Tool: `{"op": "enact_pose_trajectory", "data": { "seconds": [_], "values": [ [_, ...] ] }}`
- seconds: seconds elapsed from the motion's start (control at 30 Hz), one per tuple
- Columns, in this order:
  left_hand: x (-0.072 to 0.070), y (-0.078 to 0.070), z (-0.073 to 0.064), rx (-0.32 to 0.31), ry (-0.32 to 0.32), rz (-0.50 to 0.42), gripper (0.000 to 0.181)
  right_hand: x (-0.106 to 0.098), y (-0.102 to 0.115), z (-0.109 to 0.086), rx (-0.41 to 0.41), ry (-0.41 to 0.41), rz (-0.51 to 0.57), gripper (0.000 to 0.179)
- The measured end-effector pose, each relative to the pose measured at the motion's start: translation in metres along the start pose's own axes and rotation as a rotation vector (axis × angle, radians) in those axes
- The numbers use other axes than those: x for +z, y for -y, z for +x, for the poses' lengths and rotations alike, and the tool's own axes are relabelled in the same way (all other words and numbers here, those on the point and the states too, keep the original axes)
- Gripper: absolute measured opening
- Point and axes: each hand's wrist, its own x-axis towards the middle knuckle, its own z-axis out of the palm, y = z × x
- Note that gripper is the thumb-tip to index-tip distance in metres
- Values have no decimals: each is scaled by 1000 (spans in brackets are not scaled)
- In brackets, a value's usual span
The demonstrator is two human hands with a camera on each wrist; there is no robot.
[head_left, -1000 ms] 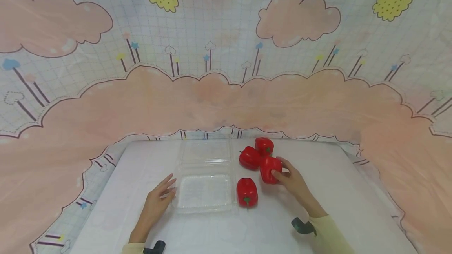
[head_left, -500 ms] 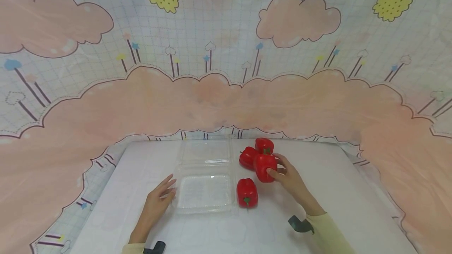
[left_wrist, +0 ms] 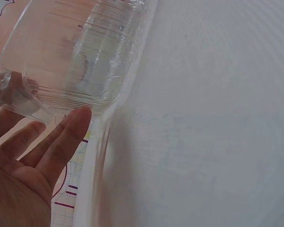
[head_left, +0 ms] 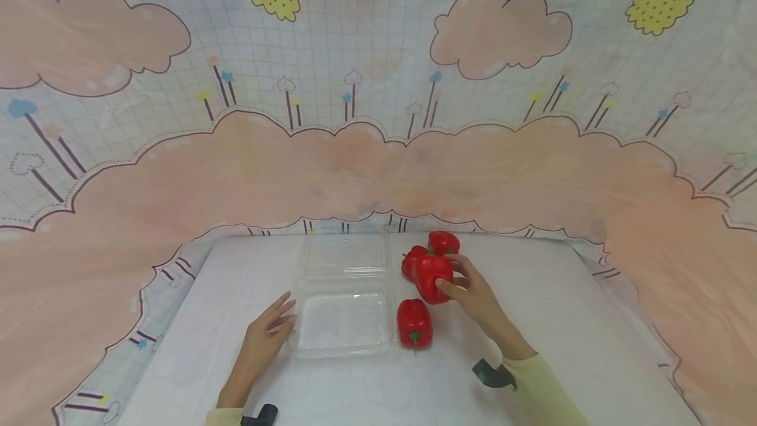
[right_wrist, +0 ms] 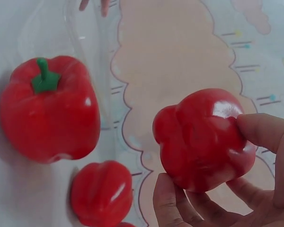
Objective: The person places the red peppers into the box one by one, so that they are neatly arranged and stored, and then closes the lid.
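My right hand [head_left: 473, 291] holds a red bell pepper [head_left: 432, 280] between thumb and fingers. In the right wrist view this pepper [right_wrist: 206, 142] appears raised, its lobed end towards the camera. Behind it in the head view are two more red peppers, one at the back [head_left: 443, 242] and one partly hidden [head_left: 411, 263]. Nearer stands another pepper [head_left: 414, 324] with a green stem, right beside the clear plastic container [head_left: 343, 352]. At the container's left edge my left hand [head_left: 266, 337] has its fingers extended; in the left wrist view the fingertips [left_wrist: 80, 118] touch or nearly touch its wall.
The hinged container lies opened flat, its lid half [head_left: 344, 256] towards the back. Everything rests on a white table [head_left: 497, 386]. A printed cloth [head_left: 378, 176] with clouds hangs behind and beside the table.
My right hand has carried the held pepper leftward, so it now covers part of the pepper behind it. The left hand and container stay where they were.
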Motion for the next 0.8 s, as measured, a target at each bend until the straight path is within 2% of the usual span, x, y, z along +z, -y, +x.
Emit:
{"op": "enact_pose_trajectory", "data": {
  "seconds": [0.3,0.53,0.8],
  "values": [
    [0,0,0,-2,2,5,40,11,10,-1,-21,35,27,66],
    [0,0,-1,0,1,0,40,24,16,1,-1,44,44,65],
    [-1,0,-1,0,8,-8,40,37,17,4,-10,53,18,67]
  ]
}}
